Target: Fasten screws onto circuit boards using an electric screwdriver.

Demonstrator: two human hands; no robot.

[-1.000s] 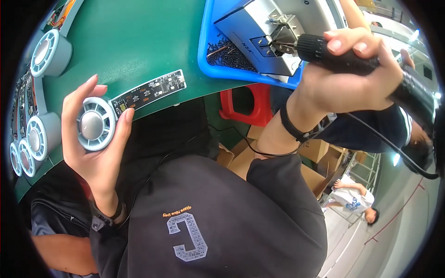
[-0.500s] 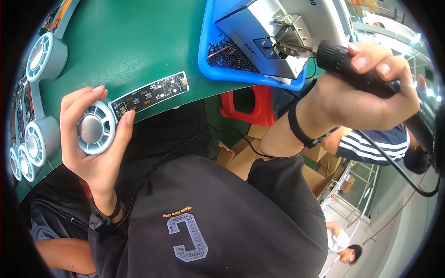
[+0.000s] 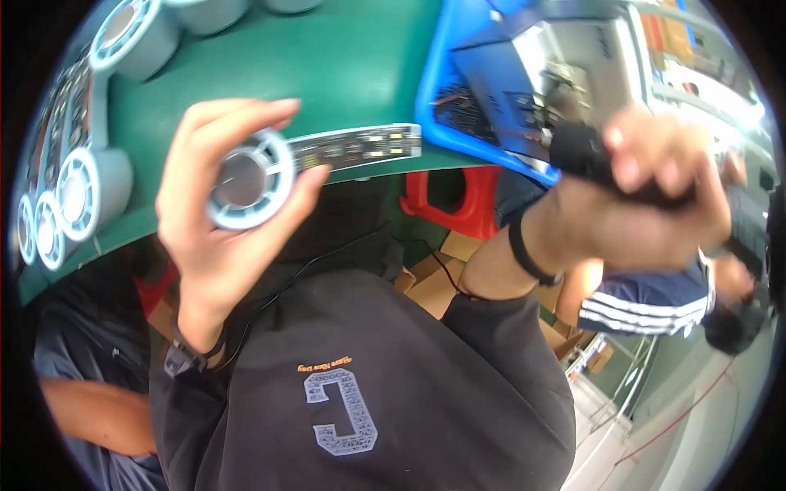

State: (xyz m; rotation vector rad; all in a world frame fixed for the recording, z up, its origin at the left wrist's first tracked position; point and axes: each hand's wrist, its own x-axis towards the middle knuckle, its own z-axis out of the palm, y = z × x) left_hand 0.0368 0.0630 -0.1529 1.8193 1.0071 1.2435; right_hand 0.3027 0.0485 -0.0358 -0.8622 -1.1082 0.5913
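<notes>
My left hand (image 3: 195,184) is closed round the ringed, vented head of a pale blue handheld fan (image 3: 282,190). The fan's handle lies uncovered, showing a dark circuit board (image 3: 348,153), and points right over the green table. In my right hand (image 3: 667,192), blurred by motion, is a black electric screwdriver (image 3: 583,154). Its bit points left, close to the front of a metal screw feeder (image 3: 499,74). Whether a screw sits on the bit I cannot tell. The feeder stands in a blue tray (image 3: 427,98) with many small dark screws (image 3: 465,119).
More pale blue fans (image 3: 82,192) lie along the left and far sides of the green table (image 3: 327,74). Below the table edge are a red stool (image 3: 450,200) and cardboard boxes (image 3: 430,286). Another person in a striped dark garment (image 3: 647,299) is at the right.
The view has shifted. My left hand has moved the fan right, nearer the tray, and its handle lies more level. The screwdriver has come down and back from the feeder's front.
</notes>
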